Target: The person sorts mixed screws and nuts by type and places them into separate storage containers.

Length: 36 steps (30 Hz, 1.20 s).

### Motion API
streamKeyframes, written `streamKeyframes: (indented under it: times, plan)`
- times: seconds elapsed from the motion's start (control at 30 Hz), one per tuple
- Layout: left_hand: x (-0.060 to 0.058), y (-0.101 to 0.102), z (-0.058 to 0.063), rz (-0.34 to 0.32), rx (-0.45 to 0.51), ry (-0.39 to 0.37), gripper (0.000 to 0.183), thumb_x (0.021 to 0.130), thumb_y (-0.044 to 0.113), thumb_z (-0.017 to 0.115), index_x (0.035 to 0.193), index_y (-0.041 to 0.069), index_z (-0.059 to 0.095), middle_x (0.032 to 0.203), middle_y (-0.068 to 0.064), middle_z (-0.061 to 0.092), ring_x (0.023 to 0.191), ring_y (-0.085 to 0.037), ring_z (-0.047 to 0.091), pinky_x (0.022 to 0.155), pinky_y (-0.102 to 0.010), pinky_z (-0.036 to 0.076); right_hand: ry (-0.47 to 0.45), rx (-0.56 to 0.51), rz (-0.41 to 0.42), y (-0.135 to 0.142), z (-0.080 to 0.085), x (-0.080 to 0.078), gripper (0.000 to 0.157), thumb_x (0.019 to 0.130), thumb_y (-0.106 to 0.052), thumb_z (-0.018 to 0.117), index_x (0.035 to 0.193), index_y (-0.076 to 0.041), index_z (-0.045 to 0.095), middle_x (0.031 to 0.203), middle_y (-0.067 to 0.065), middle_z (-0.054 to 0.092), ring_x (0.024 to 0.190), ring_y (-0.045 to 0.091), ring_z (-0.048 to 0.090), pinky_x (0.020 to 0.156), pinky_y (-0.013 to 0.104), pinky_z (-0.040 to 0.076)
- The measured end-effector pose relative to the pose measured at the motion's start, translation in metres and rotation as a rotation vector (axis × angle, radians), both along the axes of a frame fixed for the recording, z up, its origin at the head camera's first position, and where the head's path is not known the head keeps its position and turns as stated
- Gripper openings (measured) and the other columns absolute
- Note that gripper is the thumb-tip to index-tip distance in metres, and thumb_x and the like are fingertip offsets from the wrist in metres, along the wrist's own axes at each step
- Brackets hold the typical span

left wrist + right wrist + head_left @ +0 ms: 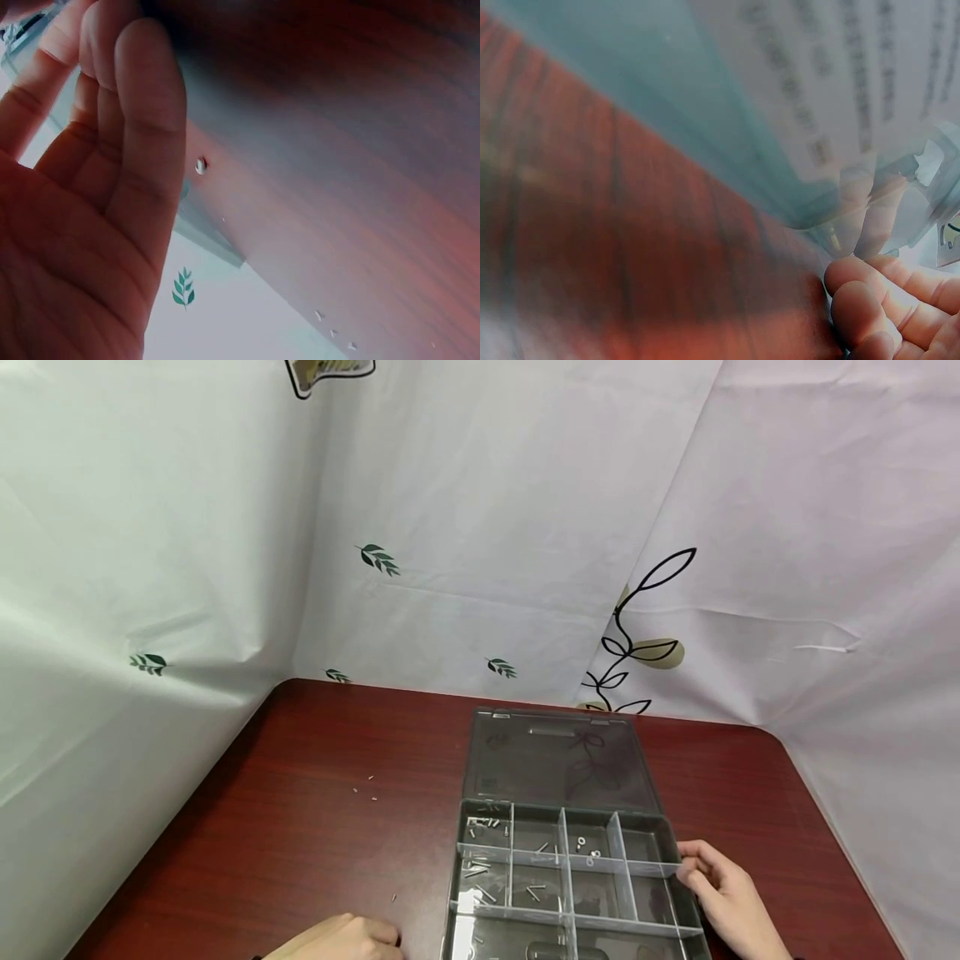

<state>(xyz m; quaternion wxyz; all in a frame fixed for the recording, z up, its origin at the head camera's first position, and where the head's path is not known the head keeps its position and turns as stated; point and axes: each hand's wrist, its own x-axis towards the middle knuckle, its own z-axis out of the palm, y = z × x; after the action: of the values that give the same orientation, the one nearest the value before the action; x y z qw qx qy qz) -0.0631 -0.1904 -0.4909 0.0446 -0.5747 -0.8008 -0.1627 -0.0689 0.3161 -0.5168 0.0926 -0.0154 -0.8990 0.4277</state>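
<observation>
A dark translucent compartment box lies on the table with its hinged lid folded back, away from me. Small screws lie in its left and middle compartments, and several nuts sit in one farther right. My right hand holds the box's right edge with bent fingers; the right wrist view shows its fingertips against the see-through wall. Low in the head view, my left hand is down at the table left of the box. Its fingers look relaxed, and nothing shows in them.
A loose screw lies on the red-brown table just beyond the left hand. Several tiny pieces are scattered farther back. White leaf-printed sheeting hangs along the back and both sides.
</observation>
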Motion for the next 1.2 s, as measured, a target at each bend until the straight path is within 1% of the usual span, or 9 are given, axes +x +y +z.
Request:
streamKeyframes:
  times: [0.13, 0.23, 0.3, 0.37, 0.53, 0.7, 0.8, 0.93, 1.2]
  plan:
    - [-0.001, 0.004, 0.001, -0.011, -0.043, 0.02, 0.032, 0.075, 0.021, 0.072, 0.066, 0.028, 0.043, 0.067, 0.02, 0.025, 0.059, 0.013, 0.012, 0.044, -0.006, 0.015, -0.006, 0.004, -0.005, -0.001, 0.0, 0.0, 0.026, 0.09, 0.002, 0.054, 0.114, 0.0, 0.064, 0.077, -0.005, 0.06, 0.069, 0.006, 0.054, 0.065, 0.019, 0.04]
    - [-0.005, 0.004, 0.004, 0.02, -0.081, -0.03, 0.027, 0.08, 0.024, 0.069, 0.066, 0.029, 0.046, 0.068, 0.024, 0.031, 0.058, 0.016, 0.017, 0.046, -0.006, 0.019, -0.013, 0.003, -0.006, -0.001, 0.001, 0.0, 0.025, 0.09, 0.001, 0.056, 0.114, 0.0, 0.064, 0.077, -0.005, 0.06, 0.069, 0.006, 0.053, 0.065, 0.02, 0.04]
    - [-0.009, 0.004, 0.005, 0.038, -0.092, -0.066, 0.026, 0.08, 0.023, 0.068, 0.066, 0.029, 0.047, 0.069, 0.025, 0.033, 0.058, 0.016, 0.019, 0.047, -0.006, 0.021, -0.015, 0.003, -0.008, -0.001, 0.001, 0.0, 0.025, 0.09, 0.001, 0.056, 0.113, -0.001, 0.064, 0.077, -0.005, 0.059, 0.069, 0.006, 0.053, 0.065, 0.02, 0.04]
    - [-0.014, 0.004, 0.007, 0.042, -0.092, -0.091, 0.026, 0.077, 0.018, 0.067, 0.066, 0.029, 0.047, 0.069, 0.025, 0.034, 0.059, 0.016, 0.021, 0.048, -0.006, 0.023, -0.012, 0.004, -0.008, -0.002, 0.001, 0.0, 0.025, 0.089, 0.001, 0.056, 0.113, -0.001, 0.064, 0.077, -0.006, 0.059, 0.069, 0.006, 0.053, 0.065, 0.02, 0.04]
    - [-0.025, 0.008, 0.015, 0.026, -0.094, -0.08, 0.027, 0.065, 0.009, 0.065, 0.067, 0.028, 0.047, 0.069, 0.024, 0.034, 0.06, 0.015, 0.025, 0.051, -0.006, 0.023, -0.006, 0.012, -0.002, -0.003, 0.003, 0.001, 0.025, 0.089, 0.0, 0.056, 0.112, -0.002, 0.065, 0.077, -0.007, 0.06, 0.067, 0.005, 0.054, 0.065, 0.021, 0.041]
    - [-0.04, 0.019, 0.034, 0.056, -0.044, -0.009, 0.029, 0.059, 0.013, 0.066, 0.071, 0.029, 0.045, 0.07, 0.023, 0.033, 0.059, 0.011, 0.028, 0.051, -0.009, 0.023, -0.019, 0.011, -0.004, -0.002, 0.003, 0.002, 0.024, 0.09, -0.002, 0.056, 0.112, -0.004, 0.065, 0.078, -0.007, 0.061, 0.067, 0.006, 0.054, 0.065, 0.022, 0.042]
    - [-0.053, 0.033, 0.048, 0.041, -0.026, 0.067, 0.029, 0.061, 0.015, 0.067, 0.072, 0.028, 0.043, 0.072, 0.021, 0.032, 0.06, 0.009, 0.029, 0.052, -0.01, 0.024, -0.013, 0.002, 0.0, -0.001, 0.003, 0.001, 0.024, 0.09, -0.002, 0.056, 0.113, -0.002, 0.065, 0.078, -0.006, 0.061, 0.067, 0.006, 0.054, 0.065, 0.022, 0.042]
    - [-0.072, 0.058, 0.063, 0.0, -0.036, 0.099, 0.025, 0.065, 0.015, 0.064, 0.073, 0.026, 0.043, 0.073, 0.019, 0.031, 0.06, 0.007, 0.031, 0.053, -0.012, 0.026, -0.018, 0.001, 0.0, -0.002, 0.003, 0.001, 0.024, 0.09, -0.002, 0.057, 0.113, -0.002, 0.065, 0.078, -0.006, 0.061, 0.067, 0.006, 0.054, 0.065, 0.022, 0.042]
    - [-0.1, 0.118, 0.075, -0.065, -0.013, 0.148, 0.017, 0.071, 0.018, 0.063, 0.077, 0.024, 0.049, 0.076, 0.016, 0.036, 0.064, 0.004, 0.036, 0.059, -0.014, 0.032, -0.054, 0.011, -0.017, -0.002, 0.006, 0.001, 0.023, 0.091, -0.005, 0.056, 0.113, -0.003, 0.065, 0.078, -0.006, 0.061, 0.067, 0.006, 0.054, 0.065, 0.024, 0.042]
